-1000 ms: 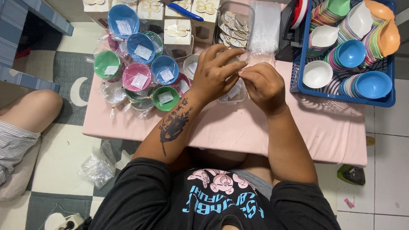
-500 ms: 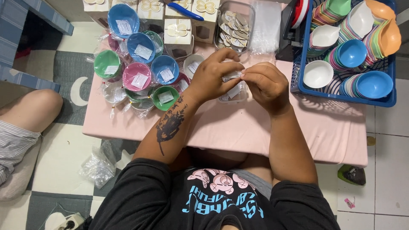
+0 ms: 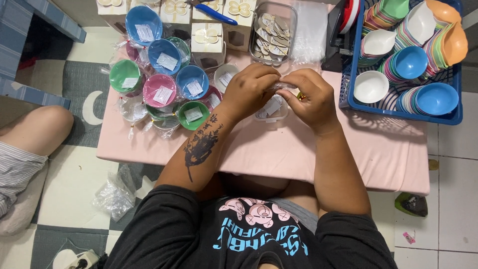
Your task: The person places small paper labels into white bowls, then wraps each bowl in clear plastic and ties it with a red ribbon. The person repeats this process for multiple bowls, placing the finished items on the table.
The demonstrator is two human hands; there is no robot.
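Hands meet over the middle of the pink surface (image 3: 298, 149); the left hand (image 3: 251, 89) and the right hand (image 3: 308, 97) pinch between closed fingers a bit of clear wrapping (image 3: 281, 85), and below them a clear-wrapped bowl with a white slip (image 3: 271, 107) rests on the surface, partly hidden by both hands. The step in hand looks like closing the bag's neck over that bowl; whether a tie is already round it cannot be told. To the left lies a cluster of finished wrapped bowls (image 3: 164, 89) in green, pink and blue; beyond the hands stand a clear tub of paper tags (image 3: 271, 30) and small white boxes (image 3: 206, 42); a blue basket (image 3: 398, 112) at the right holds bare bowls. Judging from this, the next move calls for a tight gather of the film, held firmly while it is fastened.
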